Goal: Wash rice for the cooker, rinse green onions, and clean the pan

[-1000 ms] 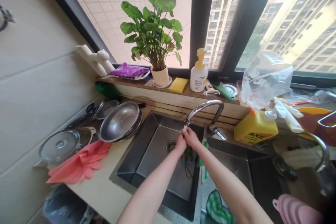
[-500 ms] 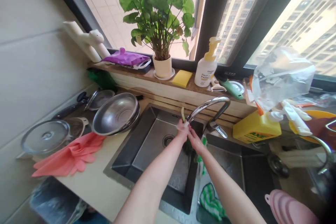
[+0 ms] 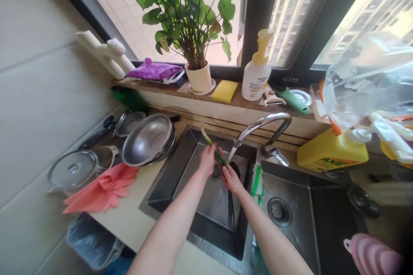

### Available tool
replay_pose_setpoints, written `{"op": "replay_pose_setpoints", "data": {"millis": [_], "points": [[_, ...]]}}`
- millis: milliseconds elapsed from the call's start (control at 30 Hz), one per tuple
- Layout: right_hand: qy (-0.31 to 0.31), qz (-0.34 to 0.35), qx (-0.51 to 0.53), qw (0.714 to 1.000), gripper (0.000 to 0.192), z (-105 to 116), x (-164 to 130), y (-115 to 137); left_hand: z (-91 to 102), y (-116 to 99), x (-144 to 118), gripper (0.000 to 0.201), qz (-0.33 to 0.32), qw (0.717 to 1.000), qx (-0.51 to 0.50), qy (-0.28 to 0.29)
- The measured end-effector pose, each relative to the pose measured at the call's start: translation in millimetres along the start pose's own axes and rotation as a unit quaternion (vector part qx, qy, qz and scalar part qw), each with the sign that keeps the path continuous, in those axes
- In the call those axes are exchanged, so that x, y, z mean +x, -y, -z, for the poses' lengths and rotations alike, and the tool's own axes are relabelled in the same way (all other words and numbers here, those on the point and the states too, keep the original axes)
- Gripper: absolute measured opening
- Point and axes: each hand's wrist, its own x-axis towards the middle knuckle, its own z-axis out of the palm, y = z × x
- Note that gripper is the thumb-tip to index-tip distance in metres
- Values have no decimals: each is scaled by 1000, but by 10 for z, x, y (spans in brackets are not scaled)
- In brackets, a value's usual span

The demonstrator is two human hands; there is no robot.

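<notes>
My left hand [image 3: 208, 161] is closed around a green onion [image 3: 208, 138], a long stalk whose pale end points up and to the left. Lower on the same stalk, my right hand [image 3: 231, 178] grips it with bent fingers. Both hands are over the left sink basin [image 3: 190, 204]. Just right of the stalk, a stream of water [image 3: 231, 154] runs from the chrome faucet [image 3: 258, 122]. The fingers hide parts of the stalk.
A green-and-white striped cloth [image 3: 257, 180] hangs over the divider beside the right basin [image 3: 298, 219]. Pink gloves [image 3: 103, 187] and steel bowls [image 3: 146, 139] lie on the left counter. A soap pump bottle [image 3: 254, 79], yellow sponge [image 3: 225, 91] and potted plant [image 3: 197, 78] line the sill.
Both hands have moved left, away from the faucet spout, with the green onion. They are farther apart along the stalk, and the water stream is now visible. The view has shifted slightly.
</notes>
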Motion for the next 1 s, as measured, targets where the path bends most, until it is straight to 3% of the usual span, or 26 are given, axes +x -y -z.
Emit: {"op": "replay_pose_setpoints", "data": {"millis": [67,133,200,300,400,467,533,633,700,833,933,1000], "points": [[1,-76,94,993,47,8,-72,-69,-111,201,-78,32,20,1000,16,8],[-16,-92,123,988,52,89,-189,-127,-232,314,-94,32,4,1000,16,-4],[-32,-86,116,989,53,181,-328,-155,-297,276,-27,32,-27,999,8,-16],[-23,-98,91,991,50,223,-513,-171,-269,58,151,31,-71,997,0,-33],[-4,-146,39,989,50,181,-639,-218,-214,-32,227,32,-77,996,20,-27],[16,-145,-42,988,52,190,-680,-248,-212,76,176,32,-51,997,50,-2],[13,-92,-147,985,51,268,-665,-219,-227,273,71,31,-17,996,83,22],[-88,-21,-252,963,49,445,-487,4,-224,549,-109,28,19,991,126,50],[-154,6,-262,953,49,502,-264,236,-192,647,-211,26,22,987,145,65],[-150,41,-175,972,38,314,262,624,-65,664,-335,31,34,981,172,88],[-145,19,-108,983,36,76,511,730,45,612,-351,34,67,973,194,107],[-151,5,-137,979,43,4,531,736,76,574,-329,34,79,968,208,117]]}}
